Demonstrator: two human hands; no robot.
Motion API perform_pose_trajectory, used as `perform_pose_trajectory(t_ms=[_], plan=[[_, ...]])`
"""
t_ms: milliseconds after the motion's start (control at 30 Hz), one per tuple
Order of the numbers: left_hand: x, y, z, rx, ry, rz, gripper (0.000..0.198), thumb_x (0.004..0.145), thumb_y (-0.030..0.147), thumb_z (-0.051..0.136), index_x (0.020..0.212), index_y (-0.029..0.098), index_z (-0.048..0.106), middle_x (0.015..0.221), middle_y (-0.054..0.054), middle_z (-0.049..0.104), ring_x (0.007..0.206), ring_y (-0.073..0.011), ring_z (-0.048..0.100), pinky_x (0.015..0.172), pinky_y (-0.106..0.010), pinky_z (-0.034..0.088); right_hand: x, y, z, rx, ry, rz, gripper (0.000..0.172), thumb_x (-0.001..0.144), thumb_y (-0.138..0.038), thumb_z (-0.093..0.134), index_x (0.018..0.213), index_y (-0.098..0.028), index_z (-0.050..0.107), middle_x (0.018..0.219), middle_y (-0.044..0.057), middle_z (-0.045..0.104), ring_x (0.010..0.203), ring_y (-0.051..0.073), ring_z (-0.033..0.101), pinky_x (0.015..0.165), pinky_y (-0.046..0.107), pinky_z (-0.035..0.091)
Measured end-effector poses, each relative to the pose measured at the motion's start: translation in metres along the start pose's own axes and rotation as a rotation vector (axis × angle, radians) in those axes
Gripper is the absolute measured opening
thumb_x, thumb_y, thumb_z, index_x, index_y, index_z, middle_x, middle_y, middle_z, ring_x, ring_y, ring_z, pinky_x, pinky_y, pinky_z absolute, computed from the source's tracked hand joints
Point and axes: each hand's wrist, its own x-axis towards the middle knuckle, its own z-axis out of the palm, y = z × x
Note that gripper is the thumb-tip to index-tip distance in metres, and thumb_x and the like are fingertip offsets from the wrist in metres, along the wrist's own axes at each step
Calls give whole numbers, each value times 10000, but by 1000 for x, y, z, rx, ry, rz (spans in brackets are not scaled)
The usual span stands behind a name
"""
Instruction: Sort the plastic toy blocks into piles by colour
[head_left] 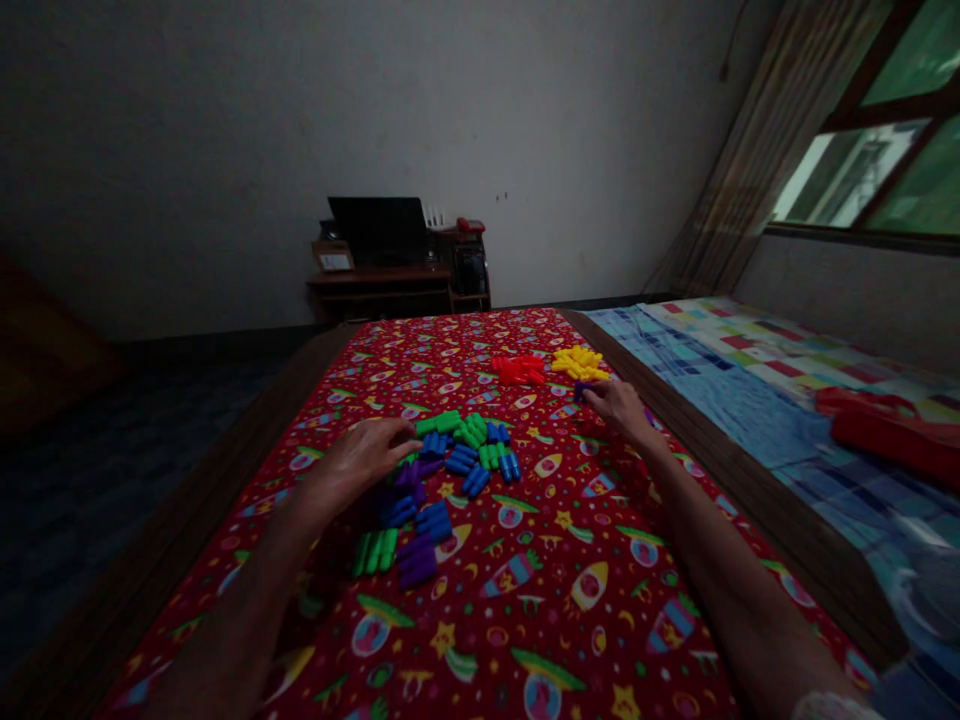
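Over the left edge of a mixed group of green pieces (376,551), blue pieces (434,521) and purple pieces (417,562) is my left hand (364,455), its fingers bent around something green, mostly hidden. My right hand (619,408) reaches to the right side of the cloth, its fingertips closed on a small purple piece (580,390). Just beyond it lies a pile of yellow pieces (579,363), with a pile of red pieces (519,370) to the left of that.
A red patterned cloth (547,600) covers the table. Behind it stands a desk (382,282) with a dark monitor (380,228). To the right, a bed (720,370) holds a red cloth item (896,435); a curtain (742,180) hangs by the window.
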Motion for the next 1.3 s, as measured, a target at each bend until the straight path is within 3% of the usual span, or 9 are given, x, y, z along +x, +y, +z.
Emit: perform_pose_trajectory(t_ms=[100, 233, 300, 433, 500, 767, 1033, 1167, 1300], plan=[[-5, -20, -12, 85, -118, -105, 267, 743, 437, 544, 802, 222, 690, 840, -57, 729, 791, -231, 667, 688, -283, 475, 0, 25, -4, -121, -17, 193, 393, 911, -376, 455, 1024, -116, 727, 957, 158, 709, 887, 229, 643, 733, 284, 433], [-5, -31, -6, 64, -250, -125, 281, 705, 463, 561, 750, 220, 693, 788, -48, 733, 739, -217, 665, 648, -264, 467, 0, 43, -16, -211, 16, 328, 410, 916, -420, 447, 1093, -149, 699, 1090, 184, 678, 1001, 283, 634, 791, 356, 467], [-2, -37, 3, 44, -267, -131, 291, 665, 480, 598, 752, 220, 695, 792, -48, 738, 750, -224, 669, 648, -261, 470, 1, 49, -26, -264, -59, 356, 368, 898, -410, 483, 1070, -169, 702, 1092, 173, 678, 1009, 283, 634, 791, 366, 477], [2, -51, 17, 38, -251, -131, 329, 649, 494, 633, 829, 227, 701, 887, -65, 745, 824, -243, 679, 688, -266, 485, 2, 56, -38, -307, -337, 372, 308, 797, -314, 628, 1066, -182, 697, 1130, 143, 673, 1022, 271, 634, 780, 353, 485], [2, -56, 21, 47, -226, -119, 383, 668, 506, 628, 918, 225, 696, 967, -78, 736, 876, -248, 677, 732, -275, 493, 1, 59, -35, -267, -377, 350, 299, 776, -250, 631, 1055, -171, 703, 1125, 137, 678, 1018, 257, 639, 786, 334, 482], [3, -40, 18, 37, -250, -92, 546, 681, 425, 558, 1155, 160, 615, 1002, -89, 719, 888, -249, 676, 757, -299, 519, 1, 73, 1, -165, 42, 372, 446, 855, -188, 442, 1264, -93, 591, 1184, 212, 642, 1129, 302, 584, 912, 388, 450], [1, -28, 12, -62, -234, -97, 534, 734, 457, 502, 1173, 166, 588, 971, -64, 716, 870, -246, 663, 749, -306, 521, 9, 78, 23, -34, 58, 146, 557, 863, -199, 388, 1388, -29, 463, 1283, 213, 596, 1149, 294, 580, 993, 399, 428], [0, -25, 21, 61, -210, -99, 457, 732, 545, 564, 998, 183, 647, 990, -85, 693, 896, -260, 643, 759, -311, 504, 8, 83, 29, -74, 44, 157, 568, 872, -197, 358, 1413, -35, 425, 1253, 220, 612, 1113, 295, 601, 952, 400, 452], [-4, -13, 26, 200, -160, -60, 307, 736, 439, 621, 901, 186, 676, 966, -92, 686, 905, -246, 633, 771, -286, 473, 7, 83, 23, -140, 108, 203, 554, 883, -219, 365, 1378, 13, 452, 1166, 278, 632, 1078, 339, 609, 916, 443, 463]])
